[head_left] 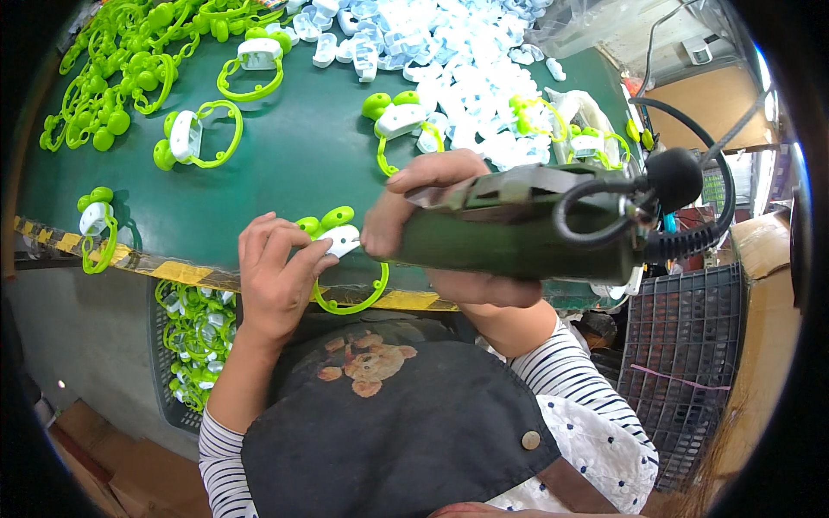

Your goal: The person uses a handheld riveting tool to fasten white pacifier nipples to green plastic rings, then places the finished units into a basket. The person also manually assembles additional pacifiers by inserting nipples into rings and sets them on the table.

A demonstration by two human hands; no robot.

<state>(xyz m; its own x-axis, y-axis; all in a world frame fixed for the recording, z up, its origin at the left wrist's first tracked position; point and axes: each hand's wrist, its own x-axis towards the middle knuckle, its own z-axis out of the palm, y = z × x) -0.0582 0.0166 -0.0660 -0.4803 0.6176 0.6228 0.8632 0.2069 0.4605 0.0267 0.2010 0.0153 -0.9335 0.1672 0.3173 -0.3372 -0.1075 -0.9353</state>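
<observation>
My left hand (278, 269) pinches a white plastic case with green ears and a looped green wristband (339, 242) near the table's front edge. My right hand (436, 177) wraps around a dark green electric screwdriver (518, 240), which lies sideways with its cable end to the right. The tool's left end comes close to the white case; whether it touches a screw there I cannot tell. Just beyond my right hand lies another green-eared wristband (400, 119). Three more rest on the table to the left, one of them by the front edge (97, 220).
Heaped at the back left are green wristband parts (129, 82); white plastic shells (466, 60) form a pile at the back middle. A crate of wristbands (177, 388) stands below the table's left front. A black cable (721, 203) curves on the right above a dark crate (678, 363).
</observation>
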